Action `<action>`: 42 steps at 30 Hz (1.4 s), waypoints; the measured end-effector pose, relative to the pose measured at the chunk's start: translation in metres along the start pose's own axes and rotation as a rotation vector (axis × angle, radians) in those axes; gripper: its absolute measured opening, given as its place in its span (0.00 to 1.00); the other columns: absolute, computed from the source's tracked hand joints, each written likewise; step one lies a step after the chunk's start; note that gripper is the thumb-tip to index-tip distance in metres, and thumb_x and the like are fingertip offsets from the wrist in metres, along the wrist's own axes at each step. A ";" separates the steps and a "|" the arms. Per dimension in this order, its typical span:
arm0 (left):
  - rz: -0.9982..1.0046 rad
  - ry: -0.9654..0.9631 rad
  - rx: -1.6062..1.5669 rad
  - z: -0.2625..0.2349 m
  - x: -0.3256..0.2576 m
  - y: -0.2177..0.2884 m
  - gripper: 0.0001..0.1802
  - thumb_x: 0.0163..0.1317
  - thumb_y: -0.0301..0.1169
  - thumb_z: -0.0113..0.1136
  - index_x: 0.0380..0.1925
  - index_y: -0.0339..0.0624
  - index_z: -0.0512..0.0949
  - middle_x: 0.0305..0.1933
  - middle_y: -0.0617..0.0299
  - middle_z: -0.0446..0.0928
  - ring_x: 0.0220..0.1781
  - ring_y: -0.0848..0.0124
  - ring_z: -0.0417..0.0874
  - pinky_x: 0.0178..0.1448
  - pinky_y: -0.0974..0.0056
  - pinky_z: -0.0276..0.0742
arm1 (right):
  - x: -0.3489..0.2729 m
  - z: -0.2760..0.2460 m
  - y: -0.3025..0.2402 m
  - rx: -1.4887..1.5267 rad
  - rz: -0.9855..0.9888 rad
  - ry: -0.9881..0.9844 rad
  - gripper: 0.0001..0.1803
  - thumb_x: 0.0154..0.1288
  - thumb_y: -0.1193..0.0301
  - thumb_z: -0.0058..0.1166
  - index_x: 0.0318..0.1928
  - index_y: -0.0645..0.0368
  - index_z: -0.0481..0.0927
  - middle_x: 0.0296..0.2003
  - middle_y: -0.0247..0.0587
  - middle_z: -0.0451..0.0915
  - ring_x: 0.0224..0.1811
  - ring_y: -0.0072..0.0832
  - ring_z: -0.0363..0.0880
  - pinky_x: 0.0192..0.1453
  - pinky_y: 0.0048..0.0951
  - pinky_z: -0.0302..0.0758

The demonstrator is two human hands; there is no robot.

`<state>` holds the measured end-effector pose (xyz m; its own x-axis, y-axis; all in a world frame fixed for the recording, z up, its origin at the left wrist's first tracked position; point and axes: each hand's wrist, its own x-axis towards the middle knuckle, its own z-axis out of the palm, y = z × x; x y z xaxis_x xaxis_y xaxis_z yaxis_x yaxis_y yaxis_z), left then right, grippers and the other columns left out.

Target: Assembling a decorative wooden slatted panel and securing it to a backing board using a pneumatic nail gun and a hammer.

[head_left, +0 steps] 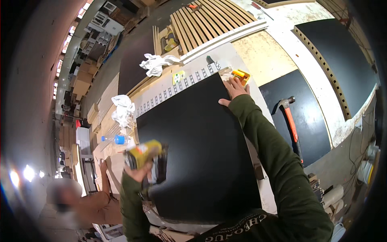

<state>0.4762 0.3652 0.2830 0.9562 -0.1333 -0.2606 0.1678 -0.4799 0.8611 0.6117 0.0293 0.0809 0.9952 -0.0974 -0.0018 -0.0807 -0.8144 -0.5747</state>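
Note:
A large black panel (197,149) lies flat in front of me. My left hand (139,172) is closed round the grip of a yellow and black power tool (145,153), which looks like a nail gun. Motion blurs this tool, held above the panel's left side. My right hand (236,89) rests at the panel's far right corner, fingers spread, thumb out over the black surface. Just beyond those fingers sits a small yellow-orange object (242,76), its kind unclear. A row of dark metal mesh strips (177,86) lies along the panel's far edge.
A claw hammer (289,121) with an orange handle lies on another black board (306,109) at the right. White cloths (155,64) and a plastic bottle (117,139) stand left. Slatted wood (213,20) is at the back. A co-worker's hand (103,164) touches the boards at left.

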 end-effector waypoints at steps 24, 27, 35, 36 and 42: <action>-0.486 0.044 0.271 0.014 0.246 -0.005 0.14 0.51 0.38 0.63 0.35 0.42 0.77 0.14 0.65 0.70 0.11 0.75 0.70 0.15 0.68 0.69 | -0.004 0.013 0.007 0.640 0.138 0.211 0.25 0.44 0.66 0.66 0.42 0.60 0.71 0.37 0.44 0.75 0.40 0.32 0.76 0.48 0.28 0.73; -0.479 0.043 0.289 0.015 0.247 -0.006 0.15 0.50 0.38 0.63 0.34 0.42 0.77 0.15 0.64 0.70 0.12 0.75 0.70 0.16 0.69 0.69 | -0.004 0.011 0.006 0.614 0.157 0.187 0.26 0.44 0.65 0.66 0.42 0.60 0.71 0.38 0.44 0.75 0.40 0.33 0.76 0.49 0.28 0.72; -0.495 0.036 0.303 0.014 0.249 -0.006 0.16 0.48 0.37 0.65 0.35 0.40 0.77 0.20 0.64 0.72 0.14 0.76 0.70 0.18 0.70 0.71 | -0.003 0.010 0.006 0.622 0.192 0.157 0.28 0.43 0.65 0.66 0.45 0.60 0.71 0.40 0.45 0.76 0.43 0.33 0.76 0.50 0.28 0.72; -0.482 0.028 0.296 0.015 0.248 -0.006 0.16 0.48 0.36 0.65 0.35 0.40 0.77 0.20 0.65 0.71 0.15 0.77 0.70 0.18 0.71 0.71 | -0.004 0.008 0.005 0.622 0.192 0.152 0.28 0.44 0.65 0.66 0.46 0.61 0.71 0.40 0.45 0.76 0.43 0.33 0.76 0.51 0.28 0.72; -0.420 0.006 0.262 0.018 0.244 0.000 0.16 0.49 0.37 0.64 0.35 0.40 0.77 0.18 0.66 0.70 0.15 0.77 0.69 0.18 0.71 0.70 | -0.002 0.009 0.006 0.649 0.182 0.136 0.30 0.44 0.65 0.65 0.49 0.60 0.71 0.42 0.45 0.76 0.44 0.34 0.76 0.53 0.29 0.71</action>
<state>0.7056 0.3172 0.2117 0.8206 0.1231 -0.5580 0.4736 -0.6929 0.5437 0.6100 0.0299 0.0696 0.9498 -0.3056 -0.0663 -0.1545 -0.2744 -0.9491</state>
